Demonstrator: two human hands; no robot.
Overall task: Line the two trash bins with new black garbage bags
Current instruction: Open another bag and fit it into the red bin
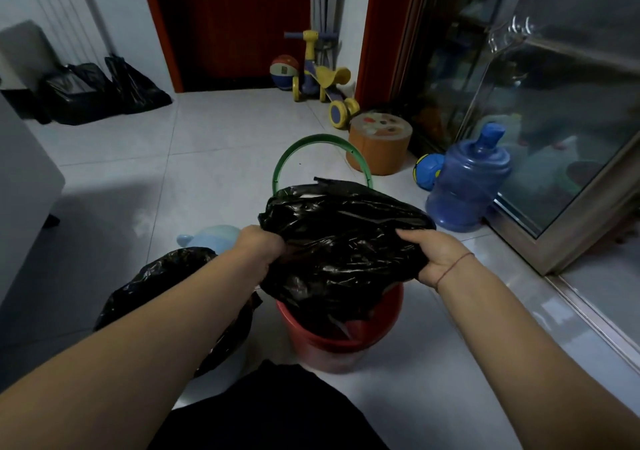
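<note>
A red trash bin (pixel 332 344) stands on the tiled floor in front of me, its green hinged ring (pixel 294 153) flipped up behind it. A black garbage bag (pixel 341 241) is spread over the bin's mouth. My left hand (pixel 259 247) grips the bag's left edge, and my right hand (pixel 434 257) grips its right edge. To the left, partly hidden by my left forearm, a second bin is covered by another black bag (pixel 166 279).
A blue water jug (pixel 467 186), a blue ball (pixel 427 170) and an orange round stool (pixel 379 143) sit to the right by the glass door. A toy scooter (pixel 322 75) stands by the far doorway. Two full black bags (pixel 104 89) lie far left.
</note>
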